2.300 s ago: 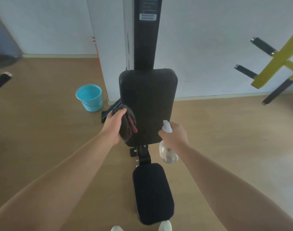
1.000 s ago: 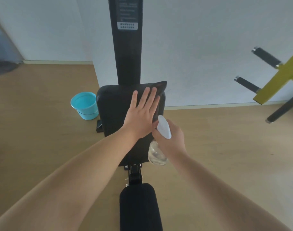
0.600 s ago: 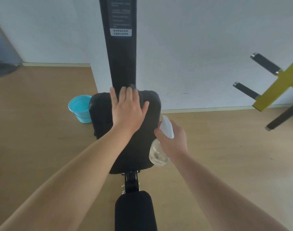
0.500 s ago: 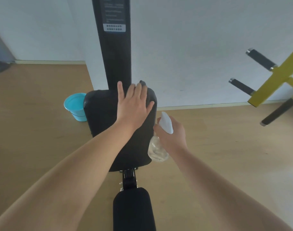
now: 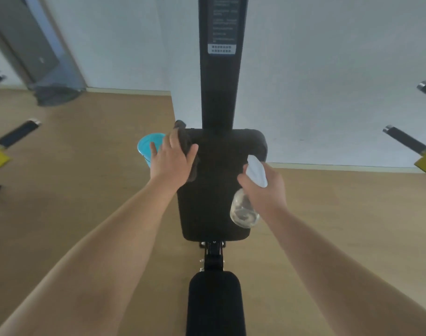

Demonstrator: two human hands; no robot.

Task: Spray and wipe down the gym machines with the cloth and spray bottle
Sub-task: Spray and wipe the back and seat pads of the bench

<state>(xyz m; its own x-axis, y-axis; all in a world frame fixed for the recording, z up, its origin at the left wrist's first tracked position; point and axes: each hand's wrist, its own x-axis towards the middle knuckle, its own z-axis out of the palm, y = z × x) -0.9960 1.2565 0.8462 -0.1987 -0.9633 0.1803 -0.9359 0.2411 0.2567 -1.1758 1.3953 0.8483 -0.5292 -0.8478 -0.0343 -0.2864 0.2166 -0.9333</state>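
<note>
A black padded backrest (image 5: 216, 190) of a gym machine stands in front of me, below a tall black upright post (image 5: 219, 81). My left hand (image 5: 172, 161) presses a dark cloth (image 5: 184, 139) against the backrest's upper left corner and grips it there. My right hand (image 5: 265, 187) holds a clear spray bottle (image 5: 244, 210) with a white nozzle head (image 5: 256, 170) beside the backrest's right edge. A black seat pad (image 5: 215, 304) lies lower, near the bottom of the view.
A light blue bucket (image 5: 147, 144) stands on the wooden floor left of the backrest, partly behind my left hand. Yellow machine arms with black grips reach in at the right (image 5: 405, 141) and left (image 5: 15, 134) edges. A white wall rises behind the post.
My left hand slid the cloth from the top middle of the backrest to its upper left corner, fingers curling over the edge. The right hand kept the spray bottle beside the pad.
</note>
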